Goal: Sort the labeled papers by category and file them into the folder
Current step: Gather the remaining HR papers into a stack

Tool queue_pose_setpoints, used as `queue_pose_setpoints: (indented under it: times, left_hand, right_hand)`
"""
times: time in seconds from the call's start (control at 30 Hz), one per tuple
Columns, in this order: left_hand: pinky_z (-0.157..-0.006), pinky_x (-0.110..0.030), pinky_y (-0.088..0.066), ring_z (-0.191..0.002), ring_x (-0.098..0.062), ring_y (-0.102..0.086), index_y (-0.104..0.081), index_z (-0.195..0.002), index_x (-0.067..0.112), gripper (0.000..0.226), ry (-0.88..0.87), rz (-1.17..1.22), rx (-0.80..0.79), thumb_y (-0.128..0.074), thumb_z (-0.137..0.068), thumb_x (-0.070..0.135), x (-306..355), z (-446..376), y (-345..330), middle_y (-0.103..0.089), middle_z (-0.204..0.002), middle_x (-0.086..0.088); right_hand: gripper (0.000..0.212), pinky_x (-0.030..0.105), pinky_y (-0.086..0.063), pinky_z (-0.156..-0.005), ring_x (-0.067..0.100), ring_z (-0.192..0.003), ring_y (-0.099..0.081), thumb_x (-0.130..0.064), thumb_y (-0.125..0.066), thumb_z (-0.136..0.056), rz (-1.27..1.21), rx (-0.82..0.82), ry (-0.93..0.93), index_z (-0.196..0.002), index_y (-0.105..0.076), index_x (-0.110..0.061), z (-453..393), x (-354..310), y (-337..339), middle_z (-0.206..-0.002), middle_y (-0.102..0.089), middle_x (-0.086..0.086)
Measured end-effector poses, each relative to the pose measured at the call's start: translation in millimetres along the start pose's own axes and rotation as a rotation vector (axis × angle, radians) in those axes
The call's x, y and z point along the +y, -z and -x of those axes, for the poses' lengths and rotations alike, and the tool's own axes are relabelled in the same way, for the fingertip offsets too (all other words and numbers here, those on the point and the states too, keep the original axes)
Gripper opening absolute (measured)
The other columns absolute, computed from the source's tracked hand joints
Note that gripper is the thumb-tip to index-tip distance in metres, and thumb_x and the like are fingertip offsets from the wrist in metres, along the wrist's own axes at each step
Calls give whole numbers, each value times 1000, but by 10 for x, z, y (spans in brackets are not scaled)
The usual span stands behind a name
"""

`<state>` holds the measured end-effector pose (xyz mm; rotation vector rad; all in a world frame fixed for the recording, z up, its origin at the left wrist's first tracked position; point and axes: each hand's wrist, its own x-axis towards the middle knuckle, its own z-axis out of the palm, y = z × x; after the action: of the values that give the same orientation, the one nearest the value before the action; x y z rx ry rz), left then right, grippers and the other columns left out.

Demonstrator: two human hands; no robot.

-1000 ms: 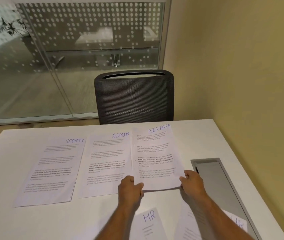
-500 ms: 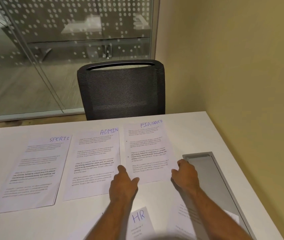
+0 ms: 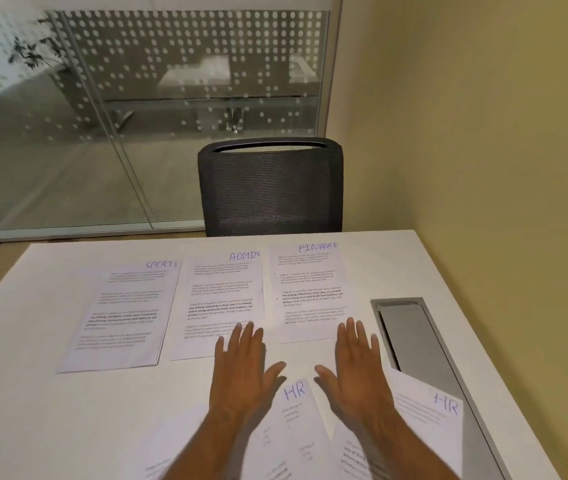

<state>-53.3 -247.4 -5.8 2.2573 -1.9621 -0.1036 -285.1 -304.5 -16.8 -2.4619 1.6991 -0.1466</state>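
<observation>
Both hands (image 3: 305, 372) have let go — flat, fingers spread — above smooth white FINANCE sheet (image 3: 310, 292).

bare table (image 3: 50, 427) left, recessed tray (image 3: 414, 341) right

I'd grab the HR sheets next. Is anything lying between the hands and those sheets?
Nothing visible: both hands, left hand and right hand, hover open right over the middle HR sheet; the other HR sheet lies uncovered beside.

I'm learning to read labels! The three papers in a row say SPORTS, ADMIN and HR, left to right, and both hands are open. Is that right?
Nearly. The head view shows the third paper reads FINANCE, not HR. SPORTS and ADMIN are right, and the left hand and right hand are open.
</observation>
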Motion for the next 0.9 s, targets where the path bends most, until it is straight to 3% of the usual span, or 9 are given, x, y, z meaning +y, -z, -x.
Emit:
queue_pose_setpoints:
  times: [0.07, 0.17, 0.27, 0.37, 0.53, 0.67, 0.73, 0.8, 0.9]
  left_hand:
    - [-112, -61, -26, -142, -36, -39, -49, -143, 10, 87, 6, -25, 6, -28, -90, 75, -85, 259, 84, -42, -153, -13]
    - [-110, -66, -27, -146, -35, -30, -34, -151, 13, 88, 30, -12, 6, -24, -91, 76, -206, 688, 167, -32, -159, -12]
    - [-110, -67, -26, -148, -35, -25, -35, -152, 12, 90, 70, -23, -23, -26, -91, 77, -369, 1142, 147, -26, -161, -12]
    - [-113, -66, -21, -149, -34, -21, -36, -152, 11, 93, 124, -46, -81, -32, -89, 79, -529, 1571, 105, -23, -162, -11]
    - [-111, -64, -20, -147, -34, -26, -38, -150, 10, 93, 195, -23, -158, -31, -88, 80, -733, 2120, 55, -29, -160, -12]
    - [-115, -62, -10, -151, -31, -17, -24, -156, 15, 94, 233, 25, -173, -28, -89, 80, -708, 2496, 53, -18, -164, -7]
    - [-117, -59, -4, -151, -28, -18, -25, -156, 18, 93, 253, 50, -180, -30, -88, 81, -678, 2639, 43, -18, -163, -4]
    - [-117, -54, -5, -145, -29, -34, -38, -151, 19, 87, 256, 76, -218, -32, -88, 79, -692, 2748, -10, -32, -159, -4]
    - [-112, -50, -9, -129, -29, -56, -51, -139, 23, 78, 219, 92, -293, -26, -89, 78, -761, 2856, -117, -53, -145, -4]
  right_hand:
    - [89, 55, -1, -123, 26, -153, 16, -73, -14, -95, 0, 4, 15, -158, 6, -13, 216, -145, -8, -165, 17, 8]
    - [90, 56, -2, -123, 26, -153, 13, -74, -18, -94, 4, 4, 5, -159, 1, -14, 535, -374, -27, -166, 15, 6]
    - [90, 59, -5, -122, 27, -154, 10, -76, -17, -93, -30, -8, 13, -159, 1, -17, 874, -596, -49, -166, 14, 4]
    - [90, 56, 2, -122, 23, -152, 18, -73, -21, -94, -44, -16, 51, -158, 9, -18, 1237, -793, -68, -165, 21, 3]
    - [88, 55, 2, -122, 22, -151, 23, -71, -19, -96, -85, -69, 97, -157, 11, -15, 1700, -1013, -162, -164, 25, 2]
    - [91, 53, 7, -123, 22, -151, 21, -78, -12, -91, -132, -138, 83, -156, 16, -20, 1967, -1133, -322, -162, 27, -1]
    - [90, 49, -4, -124, 25, -154, 3, -75, -16, -92, -160, -177, 41, -159, 7, -19, 2053, -1198, -353, -166, 13, 1]
    - [83, 40, -25, -118, 22, -141, -29, -70, -27, -93, -203, -139, -5, -157, -16, -18, 2097, -1277, -317, -160, -25, 1]
    - [69, 36, -38, -103, 20, -123, -43, -58, -40, -92, -238, -177, -72, -148, -33, -18, 2086, -1391, -249, -141, -44, 1]
